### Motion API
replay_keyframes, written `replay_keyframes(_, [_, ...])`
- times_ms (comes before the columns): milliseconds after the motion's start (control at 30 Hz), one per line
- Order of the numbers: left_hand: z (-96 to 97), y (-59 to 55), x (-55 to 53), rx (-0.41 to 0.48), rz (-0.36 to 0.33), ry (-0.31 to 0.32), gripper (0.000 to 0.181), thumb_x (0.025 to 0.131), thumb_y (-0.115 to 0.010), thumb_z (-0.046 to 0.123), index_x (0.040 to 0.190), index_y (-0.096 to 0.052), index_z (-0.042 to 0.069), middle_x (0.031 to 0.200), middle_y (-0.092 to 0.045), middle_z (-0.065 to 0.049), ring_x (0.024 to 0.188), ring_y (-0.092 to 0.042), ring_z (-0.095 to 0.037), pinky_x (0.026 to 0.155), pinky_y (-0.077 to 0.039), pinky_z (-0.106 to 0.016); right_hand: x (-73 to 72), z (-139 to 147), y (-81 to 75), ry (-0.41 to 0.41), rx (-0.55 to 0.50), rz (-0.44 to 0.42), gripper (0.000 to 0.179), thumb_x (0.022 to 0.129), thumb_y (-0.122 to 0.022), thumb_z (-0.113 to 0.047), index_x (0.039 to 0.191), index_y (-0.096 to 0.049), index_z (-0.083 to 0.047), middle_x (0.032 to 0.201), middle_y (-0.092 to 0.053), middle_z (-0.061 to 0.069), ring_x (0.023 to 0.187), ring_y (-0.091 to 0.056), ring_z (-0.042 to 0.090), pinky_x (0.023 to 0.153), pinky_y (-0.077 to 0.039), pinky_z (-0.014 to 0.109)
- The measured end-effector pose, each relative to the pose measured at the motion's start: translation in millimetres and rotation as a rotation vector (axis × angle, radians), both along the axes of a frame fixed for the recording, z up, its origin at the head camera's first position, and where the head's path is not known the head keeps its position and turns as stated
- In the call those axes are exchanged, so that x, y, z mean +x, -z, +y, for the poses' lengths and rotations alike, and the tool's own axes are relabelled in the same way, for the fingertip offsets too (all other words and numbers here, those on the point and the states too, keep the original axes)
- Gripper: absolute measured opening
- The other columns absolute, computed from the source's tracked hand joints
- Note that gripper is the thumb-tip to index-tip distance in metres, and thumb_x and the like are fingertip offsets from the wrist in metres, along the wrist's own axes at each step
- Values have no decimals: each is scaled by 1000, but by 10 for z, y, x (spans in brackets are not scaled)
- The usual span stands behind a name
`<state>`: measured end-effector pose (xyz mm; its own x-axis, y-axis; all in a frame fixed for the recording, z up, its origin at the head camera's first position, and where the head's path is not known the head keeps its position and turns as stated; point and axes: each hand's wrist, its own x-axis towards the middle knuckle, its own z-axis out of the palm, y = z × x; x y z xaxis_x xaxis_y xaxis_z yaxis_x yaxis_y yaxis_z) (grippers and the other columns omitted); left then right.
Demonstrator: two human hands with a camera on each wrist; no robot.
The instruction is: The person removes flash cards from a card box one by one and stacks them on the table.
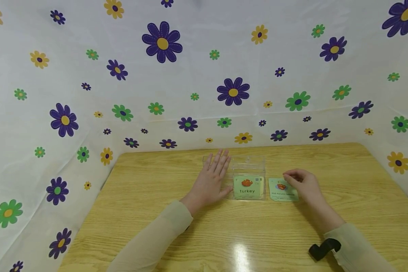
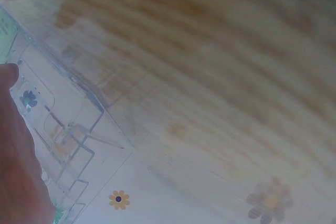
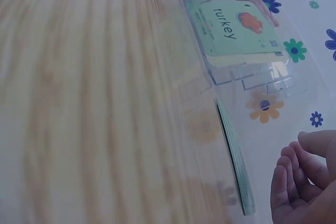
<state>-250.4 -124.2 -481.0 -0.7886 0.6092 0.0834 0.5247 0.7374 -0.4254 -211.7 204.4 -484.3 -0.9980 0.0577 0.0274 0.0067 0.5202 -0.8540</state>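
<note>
A clear plastic holder (image 1: 248, 166) with stepped tiers stands on the table, and a green "turkey" card (image 1: 247, 187) sits in its front. Beside it, my left hand (image 1: 210, 181) lies with fingers stretched out, the thumb against the holder's left side. To the holder's right lies a thin stack of green cards (image 1: 279, 192), seen edge-on in the right wrist view. Over that stack's upper right corner is my right hand (image 1: 304, 185), thumb near the fingertips. In the right wrist view its loosely curled fingers (image 3: 281, 187) hold nothing visible and appear apart from the stack.
The wooden table (image 1: 156, 170) reaches back to a white cloth (image 1: 197, 71) printed with flowers, which also hangs on both sides. A black strap (image 1: 324, 249) is around the right sleeve. Light glares on the table's front.
</note>
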Motion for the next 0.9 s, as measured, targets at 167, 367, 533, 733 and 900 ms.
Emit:
replay_keyframes(167, [0, 7, -6, -5, -3, -5, 101, 105, -31, 74, 171, -2, 3, 180, 0, -17, 168, -4, -36, 137, -7, -53, 18, -51, -21, -26, -16, 15, 29, 105, -68, -15, 120, -71, 10, 112, -75, 24, 81, -56, -8, 73, -50, 12])
replay_keyframes(367, [3, -12, 6, -11, -23, -15, 101, 105, -31, 74, 170, 0, 3, 179, 12, -16, 168, 0, -36, 137, -4, -53, 41, -123, -65, -46, -19, 24, 29, 105, -69, -16, 120, -72, 8, 110, -76, 21, 80, -57, -10, 74, -51, 13])
replay_keyframes(533, [4, -14, 11, -9, -27, -20, 101, 105, -30, 73, 170, 1, 3, 179, 13, -16, 168, 4, -36, 137, -3, -53, 53, -175, -107, -57, -16, 27, 28, 105, -68, -16, 120, -72, 8, 107, -76, 20, 80, -59, -6, 73, -52, 15])
replay_keyframes(733, [12, -27, 20, -15, -24, -18, 101, 105, -29, 74, 170, 1, 4, 180, 6, -16, 168, 4, -35, 137, -5, -52, 75, -224, -129, -86, -62, 24, 27, 104, -68, -14, 120, -72, 9, 105, -76, 20, 80, -64, -1, 71, -56, 20])
replay_keyframes(900, [14, -38, 25, -19, -32, -23, 101, 105, -29, 74, 170, 2, 3, 180, 9, -16, 168, 6, -35, 137, -4, -52, 76, -268, -144, -113, -90, 37, 25, 104, -68, -11, 119, -71, 10, 102, -76, 18, 78, -63, 1, 69, -57, 20])
